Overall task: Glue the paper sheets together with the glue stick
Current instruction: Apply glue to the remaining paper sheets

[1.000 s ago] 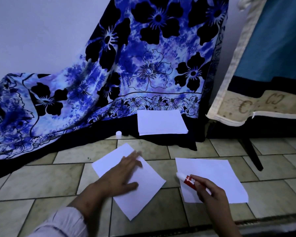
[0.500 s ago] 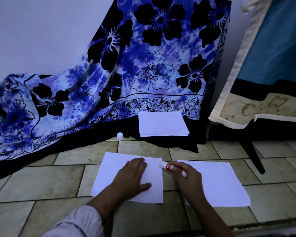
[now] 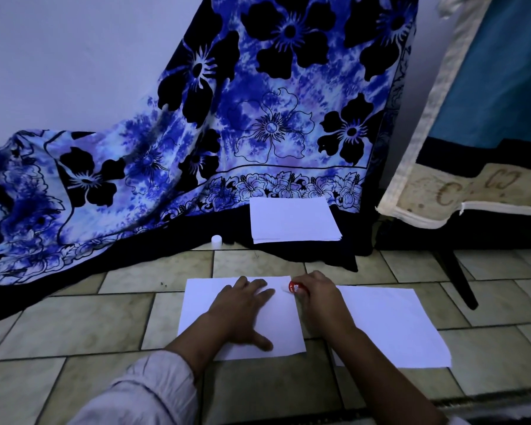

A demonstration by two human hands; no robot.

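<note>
Two white paper sheets lie on the tiled floor in front of me. My left hand point(image 3: 242, 311) presses flat on the left sheet point(image 3: 196, 305), fingers spread. My right hand point(image 3: 316, 296) grips a red glue stick point(image 3: 293, 287), whose white tip touches the left sheet near its far right corner. The right sheet point(image 3: 393, 326) lies flat beside it, partly under my right forearm.
A stack of white paper point(image 3: 292, 219) rests on the dark hem of a blue flowered cloth point(image 3: 258, 118) further back. The white glue cap point(image 3: 216, 240) stands on the floor left of the stack. A dark furniture leg point(image 3: 460, 280) stands at the right.
The left sheet was turned square to me under my left hand. My right hand carried the glue stick from the right sheet over to the left sheet's far right corner.
</note>
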